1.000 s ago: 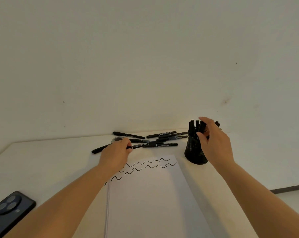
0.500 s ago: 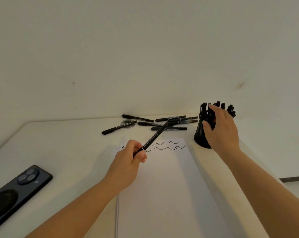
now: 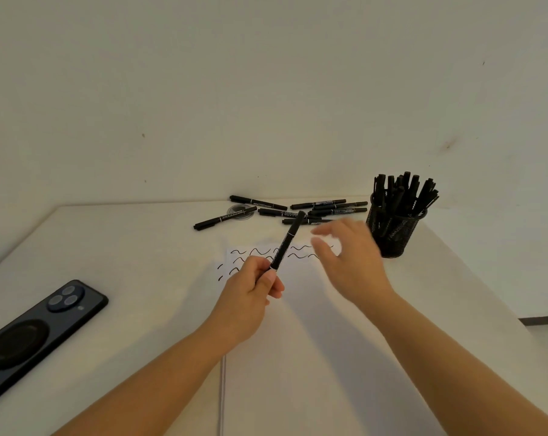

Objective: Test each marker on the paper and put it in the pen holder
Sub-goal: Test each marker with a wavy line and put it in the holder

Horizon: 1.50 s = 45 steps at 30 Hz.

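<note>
Left hand (image 3: 250, 291) pinches black marker (image 3: 287, 240) by lower end over paper (image 3: 297, 341), capped tip angled up-right. Right hand (image 3: 351, 259) blurred, fingers spread, holding nothing, just beside marker. Squiggles (image 3: 266, 253) on paper's far end. Loose markers (image 3: 313, 210) beyond; mesh pen holder (image 3: 392, 231) far right, full.

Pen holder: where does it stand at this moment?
In the head view the pen holder stands at the far right of the table, just right of the paper and the loose markers, beyond the right hand.
</note>
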Motion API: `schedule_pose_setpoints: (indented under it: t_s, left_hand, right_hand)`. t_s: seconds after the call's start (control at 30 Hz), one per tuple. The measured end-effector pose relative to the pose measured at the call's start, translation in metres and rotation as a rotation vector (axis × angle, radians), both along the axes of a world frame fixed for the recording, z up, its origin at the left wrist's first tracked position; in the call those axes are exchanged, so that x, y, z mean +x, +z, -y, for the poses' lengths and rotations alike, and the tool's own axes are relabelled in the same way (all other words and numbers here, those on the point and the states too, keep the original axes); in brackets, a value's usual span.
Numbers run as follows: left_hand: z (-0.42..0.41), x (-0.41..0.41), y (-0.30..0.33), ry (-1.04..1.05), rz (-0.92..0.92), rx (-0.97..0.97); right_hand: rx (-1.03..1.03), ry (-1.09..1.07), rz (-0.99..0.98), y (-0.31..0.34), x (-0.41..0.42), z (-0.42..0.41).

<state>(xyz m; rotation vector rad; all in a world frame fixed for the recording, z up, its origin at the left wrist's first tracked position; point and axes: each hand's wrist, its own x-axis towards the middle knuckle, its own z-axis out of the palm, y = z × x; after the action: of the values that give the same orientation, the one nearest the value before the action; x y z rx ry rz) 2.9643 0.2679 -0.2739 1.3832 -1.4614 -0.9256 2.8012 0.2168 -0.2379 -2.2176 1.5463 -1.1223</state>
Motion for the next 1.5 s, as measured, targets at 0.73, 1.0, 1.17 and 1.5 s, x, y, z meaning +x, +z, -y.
schedule_pose_setpoints:
  t_s: [0.73, 1.0, 1.17, 1.5]
  left_hand:
    - [-0.038, 0.015, 0.011, 0.016, 0.461, -0.17]
    - [-0.049, 0.037, 0.001, -0.123, 0.172, 0.178]
    - [-0.042, 0.048, 0.006, -0.139, 0.483, -0.013]
    - [-0.017, 0.048, -0.001, -0.152, 0.572, -0.082]
  right_hand:
    - [0.565, 0.143, 0.652, -0.012, 0.054, -0.048]
    - [0.456, -0.143, 1.033, -0.008, 0.014, -0.016]
    - [0.303, -0.044, 0.71, -0.017, 0.019, -0.015]
    - [0.402, 0.106, 0.575, -0.045, 0.058, 0.009]
